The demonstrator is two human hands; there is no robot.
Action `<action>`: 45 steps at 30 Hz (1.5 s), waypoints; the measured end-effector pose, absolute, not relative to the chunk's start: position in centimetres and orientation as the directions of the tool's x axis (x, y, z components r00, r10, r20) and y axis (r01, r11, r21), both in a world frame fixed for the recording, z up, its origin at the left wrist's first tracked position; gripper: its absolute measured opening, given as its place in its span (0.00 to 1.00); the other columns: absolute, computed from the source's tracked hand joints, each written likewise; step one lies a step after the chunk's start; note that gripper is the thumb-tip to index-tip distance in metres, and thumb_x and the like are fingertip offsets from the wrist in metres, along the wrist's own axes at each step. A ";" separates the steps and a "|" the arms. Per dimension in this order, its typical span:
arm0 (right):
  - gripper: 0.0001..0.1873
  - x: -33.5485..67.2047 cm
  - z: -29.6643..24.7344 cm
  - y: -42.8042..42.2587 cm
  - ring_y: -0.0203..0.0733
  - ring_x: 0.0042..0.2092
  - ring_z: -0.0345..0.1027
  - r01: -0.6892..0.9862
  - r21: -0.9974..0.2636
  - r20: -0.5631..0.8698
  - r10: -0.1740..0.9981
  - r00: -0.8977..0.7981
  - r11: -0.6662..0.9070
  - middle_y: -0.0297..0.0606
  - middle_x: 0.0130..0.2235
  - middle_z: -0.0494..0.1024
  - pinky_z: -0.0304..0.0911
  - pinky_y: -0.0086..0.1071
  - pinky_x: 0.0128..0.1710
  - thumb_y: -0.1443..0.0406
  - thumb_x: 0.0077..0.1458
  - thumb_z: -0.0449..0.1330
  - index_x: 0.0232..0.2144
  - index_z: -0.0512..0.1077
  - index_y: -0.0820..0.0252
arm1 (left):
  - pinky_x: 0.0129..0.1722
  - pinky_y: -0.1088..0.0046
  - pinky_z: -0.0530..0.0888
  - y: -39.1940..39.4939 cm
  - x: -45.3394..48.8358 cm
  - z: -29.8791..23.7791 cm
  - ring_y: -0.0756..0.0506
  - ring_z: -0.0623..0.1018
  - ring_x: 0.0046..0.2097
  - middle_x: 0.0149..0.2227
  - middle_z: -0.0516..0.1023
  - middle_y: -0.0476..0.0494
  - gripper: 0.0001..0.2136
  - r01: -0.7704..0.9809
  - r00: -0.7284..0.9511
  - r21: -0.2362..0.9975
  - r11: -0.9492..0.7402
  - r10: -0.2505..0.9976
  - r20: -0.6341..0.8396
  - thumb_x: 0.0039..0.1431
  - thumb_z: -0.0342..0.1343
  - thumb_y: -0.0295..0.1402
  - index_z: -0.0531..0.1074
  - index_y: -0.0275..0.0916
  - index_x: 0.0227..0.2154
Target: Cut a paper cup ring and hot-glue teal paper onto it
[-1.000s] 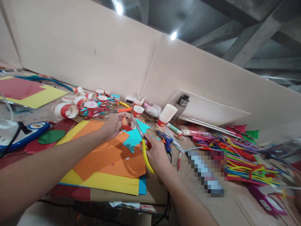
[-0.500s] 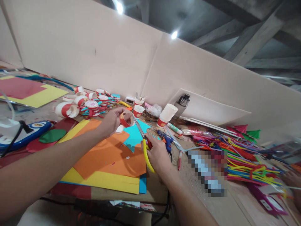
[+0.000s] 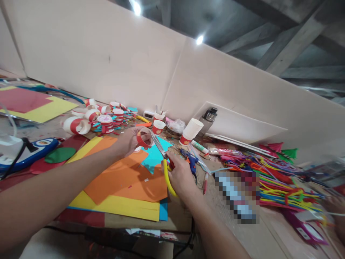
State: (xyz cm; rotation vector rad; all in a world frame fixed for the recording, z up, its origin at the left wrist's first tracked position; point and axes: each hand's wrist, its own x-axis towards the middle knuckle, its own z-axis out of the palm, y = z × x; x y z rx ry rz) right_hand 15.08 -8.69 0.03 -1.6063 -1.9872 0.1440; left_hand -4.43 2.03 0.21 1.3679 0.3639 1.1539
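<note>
My left hand grips a small red paper cup piece above the coloured sheets. My right hand is closed round yellow-handled scissors, whose blades point up-left and meet the red cup piece. Under both hands lie orange paper, yellow paper and a turquoise sheet on the workbench.
Cut red-and-white paper cups lie scattered at the back left. A white cup, a glue stick, a blue glue gun and a pile of coloured pipe cleaners sit to the right. Red and yellow sheets lie far left.
My left hand has turned the red cup piece and lifted it a little toward the scissor blades. My right hand with the scissors has shifted slightly up.
</note>
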 end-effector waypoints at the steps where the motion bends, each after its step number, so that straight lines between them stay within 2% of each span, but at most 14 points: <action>1: 0.13 15.1 0.0 -8.7 0.39 0.30 0.65 0.865 -0.423 0.367 0.923 -0.111 0.272 0.38 0.31 0.75 0.56 0.30 0.31 0.63 0.56 0.58 0.43 0.74 0.59 | 0.27 0.77 0.69 2.0 -4.5 0.3 0.52 0.72 0.26 0.24 0.73 0.47 0.11 -0.419 0.452 0.885 -0.204 0.798 0.398 0.55 0.63 0.37 0.72 0.33 0.25; 9: 0.16 15.4 0.0 -8.6 0.43 0.34 0.71 0.861 -0.422 0.386 0.916 -0.111 0.283 0.41 0.32 0.78 0.63 0.32 0.36 0.64 0.55 0.58 0.46 0.75 0.59 | 0.27 0.75 0.71 2.0 -4.8 0.8 0.51 0.73 0.27 0.26 0.71 0.48 0.13 -0.401 0.530 0.906 -0.138 0.772 0.352 0.54 0.63 0.40 0.71 0.34 0.26; 13: 0.15 15.5 0.0 -8.6 0.43 0.35 0.71 0.846 -0.446 0.390 0.914 -0.109 0.291 0.41 0.33 0.78 0.64 0.32 0.37 0.64 0.55 0.59 0.45 0.75 0.58 | 0.28 0.75 0.71 2.0 -4.9 1.1 0.50 0.74 0.28 0.28 0.74 0.47 0.11 -0.378 0.391 0.908 -0.182 0.858 0.334 0.53 0.64 0.38 0.72 0.35 0.30; 16: 0.14 15.5 0.1 -8.6 0.42 0.35 0.70 0.837 -0.460 0.383 0.917 -0.114 0.296 0.41 0.34 0.78 0.64 0.32 0.38 0.62 0.55 0.60 0.44 0.75 0.58 | 0.29 0.74 0.72 1.8 -4.9 1.4 0.50 0.75 0.28 0.27 0.75 0.46 0.11 -0.392 0.335 0.892 -0.226 0.867 0.368 0.52 0.64 0.38 0.72 0.34 0.30; 23: 0.19 15.5 -0.1 -8.5 0.42 0.36 0.70 0.848 -0.428 0.406 0.905 -0.129 0.313 0.42 0.38 0.77 0.64 0.33 0.38 0.64 0.54 0.60 0.49 0.73 0.59 | 0.29 0.73 0.74 1.3 -4.4 1.4 0.49 0.75 0.27 0.25 0.74 0.46 0.10 -0.440 0.419 0.894 -0.082 0.862 0.286 0.48 0.66 0.34 0.72 0.34 0.24; 33: 0.18 15.5 -0.2 -8.6 0.43 0.34 0.71 0.861 -0.425 0.385 0.917 -0.106 0.278 0.42 0.34 0.78 0.65 0.33 0.37 0.63 0.54 0.60 0.48 0.75 0.60 | 0.26 0.75 0.73 1.7 -4.8 1.0 0.49 0.75 0.26 0.26 0.75 0.45 0.11 -0.382 0.467 0.915 -0.128 0.828 0.310 0.52 0.64 0.37 0.73 0.34 0.27; 37: 0.19 15.5 -0.1 -8.6 0.45 0.36 0.72 0.865 -0.412 0.396 0.912 -0.111 0.284 0.44 0.35 0.79 0.65 0.34 0.39 0.63 0.54 0.60 0.48 0.75 0.61 | 0.27 0.75 0.73 1.7 -5.0 0.9 0.50 0.75 0.27 0.26 0.73 0.46 0.12 -0.410 0.500 0.905 -0.114 0.802 0.327 0.52 0.65 0.38 0.72 0.34 0.27; 40: 0.17 15.5 0.1 -8.6 0.44 0.35 0.72 0.864 -0.416 0.388 0.914 -0.114 0.285 0.43 0.34 0.79 0.65 0.33 0.36 0.64 0.54 0.59 0.46 0.75 0.60 | 0.29 0.74 0.73 1.7 -5.0 1.1 0.50 0.76 0.28 0.27 0.74 0.46 0.13 -0.378 0.514 0.918 -0.119 0.798 0.315 0.53 0.64 0.39 0.71 0.34 0.26; 45: 0.14 15.6 0.1 -8.6 0.42 0.34 0.69 0.857 -0.420 0.398 0.909 -0.120 0.298 0.39 0.32 0.77 0.63 0.31 0.35 0.66 0.53 0.59 0.44 0.75 0.55 | 0.30 0.74 0.72 2.0 -5.0 1.5 0.51 0.75 0.28 0.27 0.76 0.47 0.12 -0.408 0.352 0.899 -0.161 0.881 0.317 0.50 0.67 0.37 0.72 0.34 0.28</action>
